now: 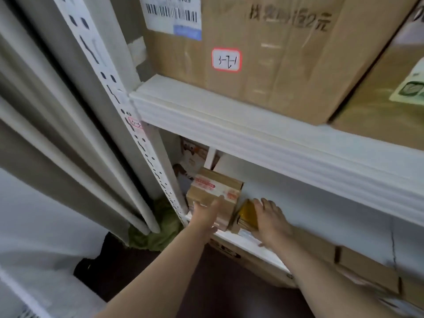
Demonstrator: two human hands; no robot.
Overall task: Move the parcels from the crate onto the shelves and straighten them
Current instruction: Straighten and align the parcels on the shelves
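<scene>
White shelving (pixel 252 138) crowds the view. On its lower shelf, straight fingers of the left hand (pixel 206 212) press a red-taped cardboard parcel (pixel 213 187). Just right of them, the right hand (pixel 269 220) lies spread, unclenched, over a yellow-taped parcel (pixel 246 213). Both parcels sit near the lip, so a skewed push could tip one off.

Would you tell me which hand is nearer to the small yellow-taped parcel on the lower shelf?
Right. The right hand rests on top of the yellow-taped parcel; the left hand lies against the red-taped box just left of it.
</scene>
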